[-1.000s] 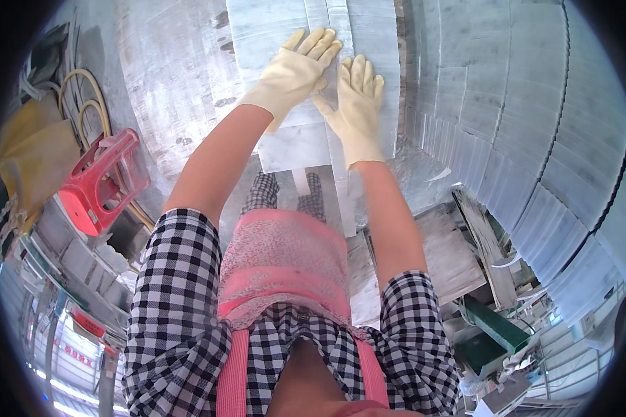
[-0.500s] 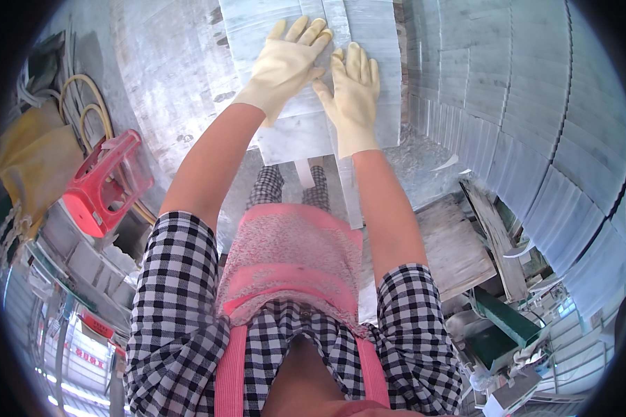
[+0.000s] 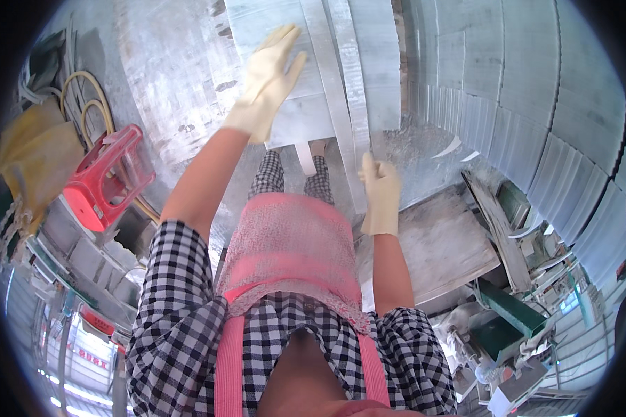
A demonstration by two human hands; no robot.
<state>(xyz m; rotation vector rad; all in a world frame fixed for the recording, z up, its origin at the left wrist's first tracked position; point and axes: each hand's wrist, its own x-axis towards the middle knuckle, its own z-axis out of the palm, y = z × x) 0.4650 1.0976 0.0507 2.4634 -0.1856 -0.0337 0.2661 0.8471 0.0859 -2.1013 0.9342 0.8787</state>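
A cream rubber glove covers each hand. My left hand is open, fingers stretched and thumb apart, over the left part of a pale grey-veined sheet stack; whether it touches the surface I cannot tell. Two long narrow strips, a plain pale one and a mottled whitish one, run lengthwise over the sheet and past its near edge. Beside their near ends, my right hand is closed with the thumb upward. A blurred greyish sliver shows above that fist, too indistinct to name.
Stacked pale sheets rise along the right. A red plastic stool lies left, near a tan hose and a yellow cloth. Wooden boards and a green metal piece are at lower right. A short white strip hangs from the sheet's near edge.
My right hand has left the sheet, drawn back toward me and closed. My left hand has shifted slightly left and turned, off the strips. The plain strip now sits further right, angled across the sheet.
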